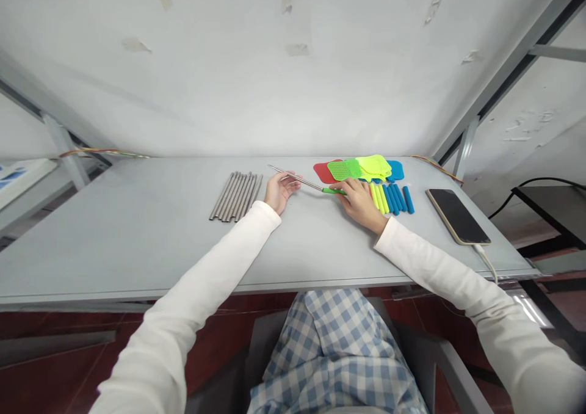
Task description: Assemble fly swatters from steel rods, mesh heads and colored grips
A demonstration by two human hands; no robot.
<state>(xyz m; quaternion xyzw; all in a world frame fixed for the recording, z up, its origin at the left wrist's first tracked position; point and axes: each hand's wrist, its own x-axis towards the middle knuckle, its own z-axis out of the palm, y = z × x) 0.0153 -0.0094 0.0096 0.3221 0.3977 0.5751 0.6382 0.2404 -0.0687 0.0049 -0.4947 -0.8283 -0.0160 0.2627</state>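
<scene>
A slim metal rod [304, 182], thinner toward its far left end, slants down to the right between my hands. On its right end sits a green handle sleeve [333, 190]. My right hand [359, 203] is closed around that sleeve, with part of it hidden under the fingers. My left hand [281, 193] is loosely curled, palm turned inward, and the rod runs across its fingers. Several similar metal rods [235, 197] lie side by side just left of my left hand. Beside my right hand are yellow sleeves [379, 199] and blue sleeves [399, 199] in a row.
Flat perforated swatter heads in red [324, 171], green [344, 169], yellow [375, 167] and blue [397, 170] are piled by the wall. A phone [458, 215] with a white cable [485, 258] lies on the right of the grey table [151, 231]. Metal frame posts flank both sides.
</scene>
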